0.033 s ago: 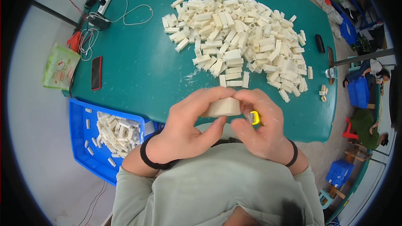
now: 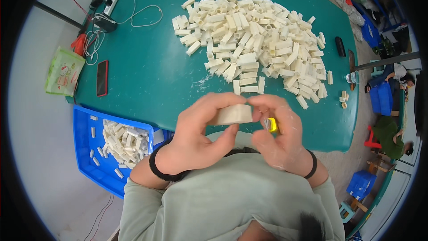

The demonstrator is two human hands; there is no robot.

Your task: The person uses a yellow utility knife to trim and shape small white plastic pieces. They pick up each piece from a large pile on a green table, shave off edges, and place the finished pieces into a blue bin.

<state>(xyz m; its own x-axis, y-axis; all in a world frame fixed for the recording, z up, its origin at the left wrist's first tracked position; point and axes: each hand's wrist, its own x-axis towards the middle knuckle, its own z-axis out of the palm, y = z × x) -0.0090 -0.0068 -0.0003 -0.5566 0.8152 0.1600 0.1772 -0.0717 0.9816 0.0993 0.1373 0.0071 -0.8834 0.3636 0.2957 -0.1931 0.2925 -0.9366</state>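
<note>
My left hand (image 2: 200,129) grips a cream-white rectangular plastic block (image 2: 235,114) between thumb and fingers, in front of my chest. Beside the block's right end, my right hand (image 2: 283,136) is curled round a small yellow tool with a grey blade-like part (image 2: 271,125); most of it is hidden in the palm. The right fingertips are close to the block, and I cannot tell whether they touch it. Just beyond my hands, a large pile of similar cream pieces (image 2: 263,35), several with hollow ends, is heaped on the green table (image 2: 151,71).
A blue tray (image 2: 96,172) at the left holds more cream pieces (image 2: 125,140). On the table lie a red-edged phone (image 2: 102,78), a power strip (image 2: 113,5) with cables, a black case (image 2: 340,46) and white shavings. Other people (image 2: 391,138) are beyond the right edge.
The block has shifted slightly left and turned, showing more of its end face. My right hand's fingers and the yellow tool have moved a little away from it.
</note>
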